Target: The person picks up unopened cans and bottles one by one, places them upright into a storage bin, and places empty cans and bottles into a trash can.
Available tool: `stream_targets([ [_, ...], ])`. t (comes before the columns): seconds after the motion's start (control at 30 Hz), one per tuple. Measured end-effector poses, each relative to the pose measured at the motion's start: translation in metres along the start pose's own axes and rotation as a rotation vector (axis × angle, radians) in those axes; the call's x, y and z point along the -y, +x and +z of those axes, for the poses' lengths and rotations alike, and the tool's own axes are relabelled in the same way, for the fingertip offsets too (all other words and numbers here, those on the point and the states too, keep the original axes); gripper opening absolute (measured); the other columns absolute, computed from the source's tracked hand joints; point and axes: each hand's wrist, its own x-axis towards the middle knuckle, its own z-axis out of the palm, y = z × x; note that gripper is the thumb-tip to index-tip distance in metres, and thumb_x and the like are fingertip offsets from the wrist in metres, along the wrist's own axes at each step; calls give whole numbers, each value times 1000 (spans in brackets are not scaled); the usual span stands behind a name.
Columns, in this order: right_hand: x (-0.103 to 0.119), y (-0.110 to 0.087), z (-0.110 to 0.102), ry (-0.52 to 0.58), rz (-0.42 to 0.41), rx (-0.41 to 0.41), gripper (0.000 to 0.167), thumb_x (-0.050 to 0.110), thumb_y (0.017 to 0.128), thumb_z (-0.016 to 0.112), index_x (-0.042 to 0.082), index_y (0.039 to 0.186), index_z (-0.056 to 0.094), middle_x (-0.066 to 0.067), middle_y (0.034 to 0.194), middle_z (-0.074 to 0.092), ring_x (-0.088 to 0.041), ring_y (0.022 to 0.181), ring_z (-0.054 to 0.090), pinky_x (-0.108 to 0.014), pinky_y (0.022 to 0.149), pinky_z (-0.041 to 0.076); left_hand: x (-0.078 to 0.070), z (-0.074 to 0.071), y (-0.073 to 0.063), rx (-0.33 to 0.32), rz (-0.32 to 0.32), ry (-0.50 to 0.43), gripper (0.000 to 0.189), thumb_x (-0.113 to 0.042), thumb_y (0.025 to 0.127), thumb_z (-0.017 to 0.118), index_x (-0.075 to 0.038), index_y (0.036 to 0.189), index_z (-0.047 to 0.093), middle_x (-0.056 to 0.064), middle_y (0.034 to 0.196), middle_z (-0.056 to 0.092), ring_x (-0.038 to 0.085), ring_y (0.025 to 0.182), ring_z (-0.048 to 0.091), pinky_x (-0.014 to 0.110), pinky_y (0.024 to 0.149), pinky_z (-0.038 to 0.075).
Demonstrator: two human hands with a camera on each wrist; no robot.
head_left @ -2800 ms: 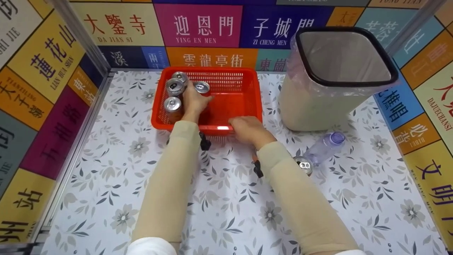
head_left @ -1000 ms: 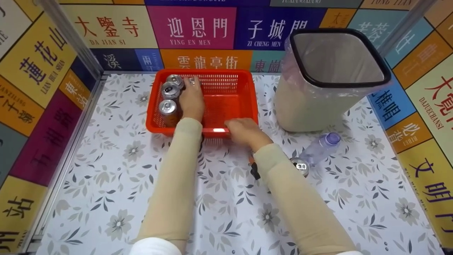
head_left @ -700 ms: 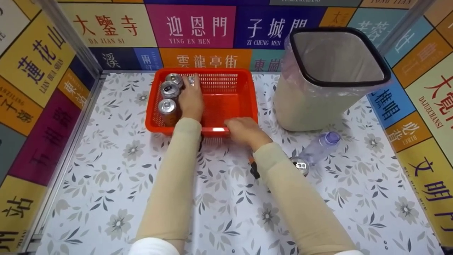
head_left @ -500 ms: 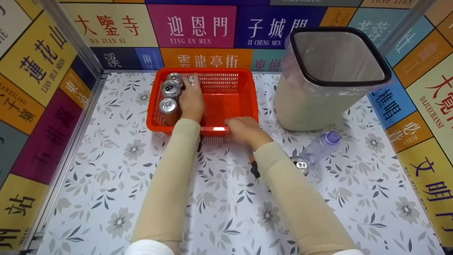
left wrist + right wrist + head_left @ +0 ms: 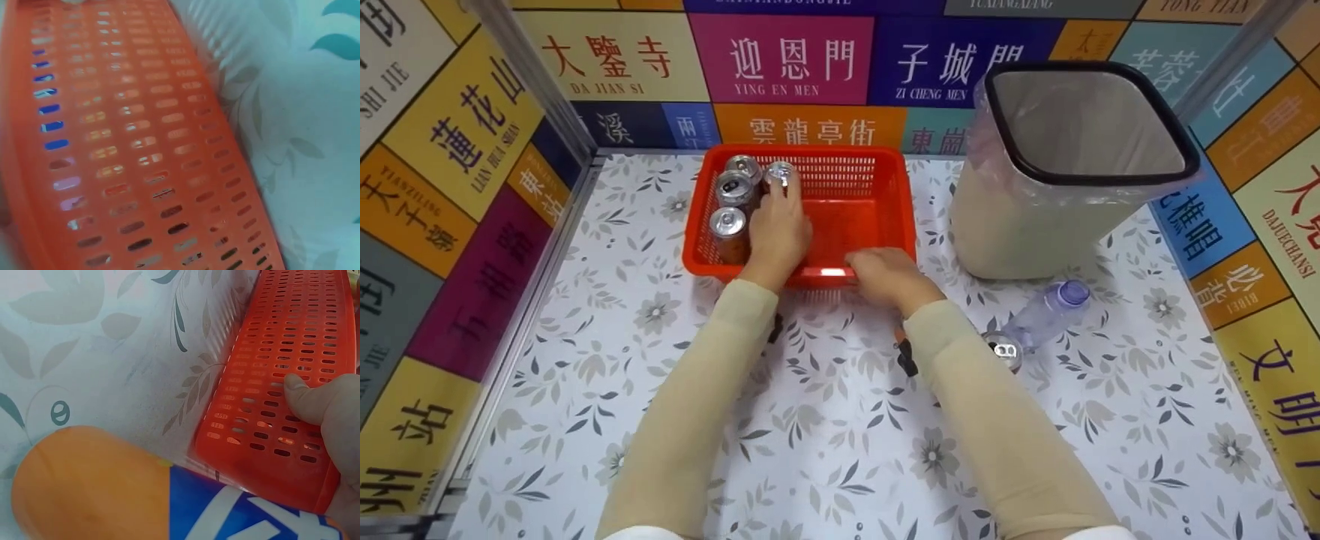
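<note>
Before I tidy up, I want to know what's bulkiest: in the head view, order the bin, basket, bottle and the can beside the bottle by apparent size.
Bin
Basket
Bottle
Can, judging only its visible part; the sleeve hides some.

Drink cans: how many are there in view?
5: three cans along the left side of the red basket, one at the left hand, one beside the bottle. Others may be hidden.

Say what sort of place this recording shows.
Probably a purpose-built booth: printed panels stand on three sides of a flowered table, and metal posts run up two corners.
</note>
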Motion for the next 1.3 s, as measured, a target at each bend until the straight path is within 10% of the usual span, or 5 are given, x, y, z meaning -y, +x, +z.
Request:
stream_targets([
  [0.3, 0, 2, 0, -17, 0, 25, 20, 11, 101, 62, 11, 120, 70, -8, 110, 68, -33, 107, 60, -47, 103, 51, 12, -9, -49, -216, 244, -102, 24, -21, 99, 73, 1, 109, 76, 18, 106, 74, 40, 102, 65, 51, 86, 54],
  [0.93, 0, -2, 1, 71, 36, -3, 10, 21, 104, 61, 15, 111, 65, -8, 109, 65, -32, 106, 58, -49, 104, 51, 53, -5, -156, -370, 231, -584, 20, -4, 93, 81, -3, 112, 77, 9, 118, 71, 28, 119, 61, 40, 112, 45],
  [1.3, 1, -1, -2, -2, -24, 28, 10, 10, 99, 66, 15, 108, 65, -7, 104, 65, -31, 102, 59, -44, 97, 52, 47, 12, -190, -337, 162, -670, 24, -5, 90, 83, -5, 113, 76, 10, 120, 72, 31, 120, 64, 45, 107, 50],
])
